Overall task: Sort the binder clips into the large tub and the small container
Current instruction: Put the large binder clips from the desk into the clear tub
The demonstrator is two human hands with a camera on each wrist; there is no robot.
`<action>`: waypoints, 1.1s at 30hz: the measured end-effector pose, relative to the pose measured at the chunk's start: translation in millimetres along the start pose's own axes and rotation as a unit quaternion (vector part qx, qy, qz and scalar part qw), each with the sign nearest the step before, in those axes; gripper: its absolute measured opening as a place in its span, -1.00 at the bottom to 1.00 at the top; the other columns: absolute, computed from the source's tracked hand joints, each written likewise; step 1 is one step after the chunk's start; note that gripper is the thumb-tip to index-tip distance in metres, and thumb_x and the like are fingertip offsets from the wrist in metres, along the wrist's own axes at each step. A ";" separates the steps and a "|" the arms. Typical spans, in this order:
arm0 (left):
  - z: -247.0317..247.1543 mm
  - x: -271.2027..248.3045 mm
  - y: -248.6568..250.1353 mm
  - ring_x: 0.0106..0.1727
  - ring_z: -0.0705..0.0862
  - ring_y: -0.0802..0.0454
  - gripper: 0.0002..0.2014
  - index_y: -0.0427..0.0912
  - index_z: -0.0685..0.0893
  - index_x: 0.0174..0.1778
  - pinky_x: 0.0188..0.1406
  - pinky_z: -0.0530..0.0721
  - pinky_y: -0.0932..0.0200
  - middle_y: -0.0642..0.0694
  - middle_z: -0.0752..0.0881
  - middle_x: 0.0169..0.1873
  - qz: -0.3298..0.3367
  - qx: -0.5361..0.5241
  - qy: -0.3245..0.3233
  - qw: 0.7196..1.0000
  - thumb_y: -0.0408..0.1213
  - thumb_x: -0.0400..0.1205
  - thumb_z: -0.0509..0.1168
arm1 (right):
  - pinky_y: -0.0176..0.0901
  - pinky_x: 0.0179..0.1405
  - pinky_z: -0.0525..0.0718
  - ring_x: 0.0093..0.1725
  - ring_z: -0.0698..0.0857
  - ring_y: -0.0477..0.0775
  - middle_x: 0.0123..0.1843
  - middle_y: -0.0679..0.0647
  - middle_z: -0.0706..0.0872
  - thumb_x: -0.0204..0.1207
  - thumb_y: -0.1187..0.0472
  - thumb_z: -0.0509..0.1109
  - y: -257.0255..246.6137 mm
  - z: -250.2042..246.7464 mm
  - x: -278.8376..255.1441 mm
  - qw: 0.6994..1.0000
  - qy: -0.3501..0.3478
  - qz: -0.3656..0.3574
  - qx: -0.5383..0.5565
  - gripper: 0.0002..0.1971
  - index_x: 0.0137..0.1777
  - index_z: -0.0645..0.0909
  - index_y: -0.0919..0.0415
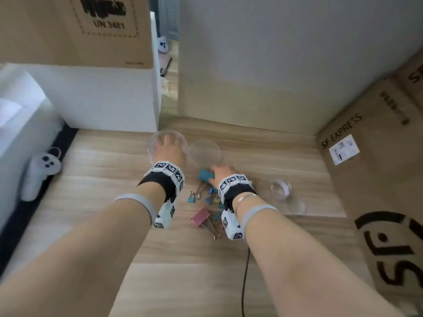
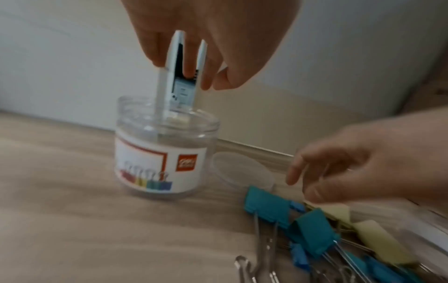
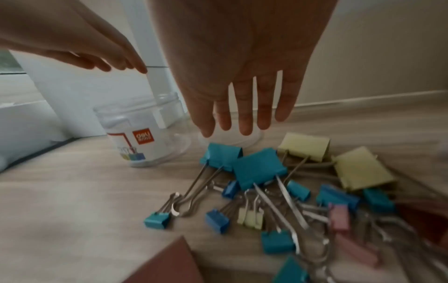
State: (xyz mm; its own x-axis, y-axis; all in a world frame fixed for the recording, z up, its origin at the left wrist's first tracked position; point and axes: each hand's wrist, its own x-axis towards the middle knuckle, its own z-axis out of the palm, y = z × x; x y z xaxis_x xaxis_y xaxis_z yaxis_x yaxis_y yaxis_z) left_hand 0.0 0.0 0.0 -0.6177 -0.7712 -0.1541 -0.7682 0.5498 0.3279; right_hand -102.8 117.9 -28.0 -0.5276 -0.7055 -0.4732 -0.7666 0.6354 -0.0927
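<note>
A clear round plastic tub [image 2: 167, 153] with a white label picturing coloured clips stands open-topped on a pale wood-grain floor [image 1: 114, 179]. The left hand [image 1: 170, 149] hangs directly above the tub's mouth, fingers pointing down; whether it holds anything cannot be told. A flat clear plastic lid [image 1: 205, 153] lies just right of the tub. Right of the tub and nearer the person lies a heap of binder clips [image 3: 278, 191]: large teal and pale yellow ones, small blue, yellow and pink ones. The right hand [image 3: 242, 76] hovers over the heap's tub-side edge, fingers straight and spread, holding nothing. A small clear round container [image 1: 280, 187] sits further right of the tub, beyond the heap.
</note>
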 end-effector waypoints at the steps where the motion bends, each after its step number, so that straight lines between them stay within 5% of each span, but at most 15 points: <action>1: -1.4 -0.6 -5.2 0.60 0.11 -0.34 -0.47 -0.12 0.30 0.53 0.62 0.17 -0.16 -0.27 0.23 0.55 -0.018 0.007 0.009 1.000 -0.28 0.60 0.19 | 0.06 0.28 0.59 0.32 0.57 0.28 0.37 0.19 0.61 0.57 0.06 0.28 -1.8 3.4 1.8 1.000 -0.008 0.004 -0.001 -0.59 0.40 0.47 0.13; 6: 13.1 13.2 -32.5 0.63 -0.03 -0.40 -0.44 -0.04 0.21 0.56 0.66 0.04 -0.17 -0.26 -0.01 0.64 -0.076 -0.003 0.034 0.996 -0.31 0.61 0.14 | 0.03 0.29 0.51 0.37 0.51 0.25 0.37 0.22 0.56 0.51 -0.02 0.38 -5.7 22.2 19.6 1.000 0.007 0.015 0.006 -0.45 0.44 0.38 0.18; 12: 12.0 33.7 -46.5 0.33 0.48 -0.38 -0.46 -0.09 0.16 0.58 0.28 0.50 -0.20 -0.38 0.39 0.43 -0.115 -0.098 0.028 0.988 -0.39 0.64 0.00 | 0.02 0.18 0.57 0.32 0.55 0.23 0.33 0.20 0.58 0.50 0.15 0.40 -10.1 28.7 43.5 1.000 -0.003 0.002 -0.009 -0.50 0.40 0.39 0.19; 15: 8.7 42.1 -47.5 0.21 0.56 -0.36 -0.44 -0.08 0.11 0.60 0.12 0.56 -0.16 -0.35 0.42 0.37 -0.129 -0.103 0.014 0.986 -0.44 0.64 -0.03 | 0.06 0.17 0.60 0.31 0.55 0.24 0.33 0.18 0.57 0.45 0.18 0.43 -7.9 29.3 50.7 1.000 -0.021 -0.006 -0.003 -0.48 0.40 0.40 0.17; 18: 5.3 47.9 -47.7 0.22 0.58 -0.38 -0.55 -0.22 0.31 0.50 0.14 0.55 -0.16 -0.34 0.40 0.38 -0.121 -0.090 -0.022 0.988 -0.45 0.66 -0.03 | 0.02 0.18 0.61 0.31 0.56 0.24 0.34 0.18 0.55 0.41 0.09 0.44 -0.8 18.3 47.4 0.999 -0.028 -0.033 0.030 -0.45 0.41 0.44 0.13; 22: -0.3 51.8 -44.3 0.13 0.62 -0.36 -0.67 -0.30 0.42 0.34 0.05 0.57 -0.10 -0.36 0.49 0.26 -0.112 -0.090 -0.067 0.987 -0.44 0.65 0.00 | -0.04 0.25 0.57 0.28 0.59 0.19 0.34 0.16 0.57 0.43 0.04 0.41 13.4 -14.9 35.9 0.988 0.071 -0.047 0.132 -0.48 0.38 0.50 0.20; 26: -0.9 49.7 -42.0 -0.20 0.61 -0.22 -0.76 -0.24 0.47 0.19 -0.22 0.55 0.07 -0.31 0.67 -0.14 -0.077 -0.078 -0.106 0.988 -0.33 0.64 0.06 | 0.01 0.16 0.66 0.17 0.65 0.17 0.26 0.11 0.61 0.46 0.06 0.38 11.0 -58.4 32.8 0.965 0.154 -0.082 0.197 -0.54 0.36 0.52 0.15; 30: 3.7 47.0 -40.1 -0.21 0.58 -0.19 -0.78 -0.19 0.51 0.14 -0.20 0.52 0.09 -0.29 0.68 -0.16 -0.056 -0.070 -0.116 0.989 -0.23 0.65 0.08 | 0.06 0.12 0.69 0.17 0.66 0.18 0.24 0.12 0.67 0.47 0.08 0.40 -24.4 -64.5 35.5 0.975 0.147 -0.133 0.103 -0.54 0.36 0.41 0.05; 33: 7.8 46.4 -43.2 -0.06 0.66 -0.26 -0.73 -0.16 0.55 0.21 -0.11 0.57 0.05 -0.34 0.74 -0.01 -0.031 -0.062 -0.109 0.992 -0.25 0.67 0.06 | 0.02 0.19 0.51 0.29 0.54 0.20 0.26 0.13 0.65 0.52 0.12 0.35 -45.8 -43.1 40.3 0.971 0.148 -0.182 -0.052 -0.60 0.33 0.43 0.14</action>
State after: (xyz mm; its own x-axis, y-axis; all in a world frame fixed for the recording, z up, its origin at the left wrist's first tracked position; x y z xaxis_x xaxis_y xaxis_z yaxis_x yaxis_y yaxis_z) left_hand 3.2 -57.0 -28.6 -0.6015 -0.7078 -0.3704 -0.7880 0.4494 0.4209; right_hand -104.7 46.8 -5.1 -0.2851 -0.9465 -0.1511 -0.9467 0.3027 -0.1098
